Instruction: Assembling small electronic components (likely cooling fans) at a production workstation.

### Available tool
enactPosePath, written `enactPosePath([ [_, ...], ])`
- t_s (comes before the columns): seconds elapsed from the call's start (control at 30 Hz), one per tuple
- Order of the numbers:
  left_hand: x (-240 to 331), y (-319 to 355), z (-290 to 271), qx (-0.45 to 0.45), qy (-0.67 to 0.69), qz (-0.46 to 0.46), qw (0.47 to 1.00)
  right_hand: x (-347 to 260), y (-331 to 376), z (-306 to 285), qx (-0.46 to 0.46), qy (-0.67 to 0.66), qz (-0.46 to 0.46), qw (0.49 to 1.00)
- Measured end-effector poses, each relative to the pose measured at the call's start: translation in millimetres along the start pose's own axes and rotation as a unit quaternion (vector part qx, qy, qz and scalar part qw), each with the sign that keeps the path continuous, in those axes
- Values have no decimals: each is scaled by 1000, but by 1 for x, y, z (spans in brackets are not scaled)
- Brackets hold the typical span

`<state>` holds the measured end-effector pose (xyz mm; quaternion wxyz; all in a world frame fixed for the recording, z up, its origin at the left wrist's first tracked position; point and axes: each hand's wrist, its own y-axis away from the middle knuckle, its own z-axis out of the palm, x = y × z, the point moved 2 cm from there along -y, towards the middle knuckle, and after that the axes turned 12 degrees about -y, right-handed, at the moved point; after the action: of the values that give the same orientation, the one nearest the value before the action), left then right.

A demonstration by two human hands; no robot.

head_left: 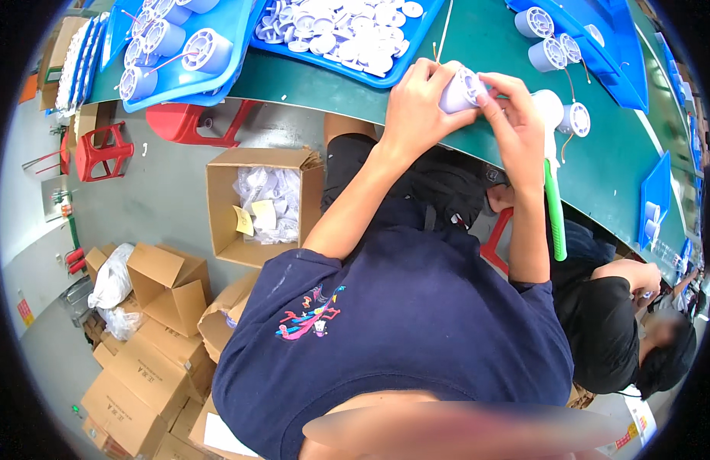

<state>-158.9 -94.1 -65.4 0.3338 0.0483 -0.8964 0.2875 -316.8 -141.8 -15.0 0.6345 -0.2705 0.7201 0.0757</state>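
Observation:
At the near edge of the green table I hold a pale lavender plastic cylinder (457, 95) with an open, ribbed end. My left hand (421, 109) is closed round its left side. The thumb and fingertips of my right hand (516, 123) pinch at its ribbed end; any small part between them is hidden. A thin pale wire (445, 31) rises just above my left fingers. Right beside my right hand lies a mallet with a white head (549, 110) and a green handle (555, 215), which juts over the table edge.
A blue tray (370, 78) holds many white disc-shaped parts. Another blue tray (217, 98) at the left carries similar cylinders. More cylinders with wires (549, 55) stand at the right by a blue bin (627, 92). Cardboard boxes (226, 244) and red stools (103, 151) are on the floor. A co-worker (611, 330) sits at the right.

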Motion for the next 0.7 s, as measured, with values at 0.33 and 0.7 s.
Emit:
enactPosePath([
  [0.33,-4,3,-1,2,5,10,1000,5,-4,-1,-1,-50,63,997],
  [0.7,-4,2,-2,6,22,16,1000,5,-2,2,3,-32,49,998],
])
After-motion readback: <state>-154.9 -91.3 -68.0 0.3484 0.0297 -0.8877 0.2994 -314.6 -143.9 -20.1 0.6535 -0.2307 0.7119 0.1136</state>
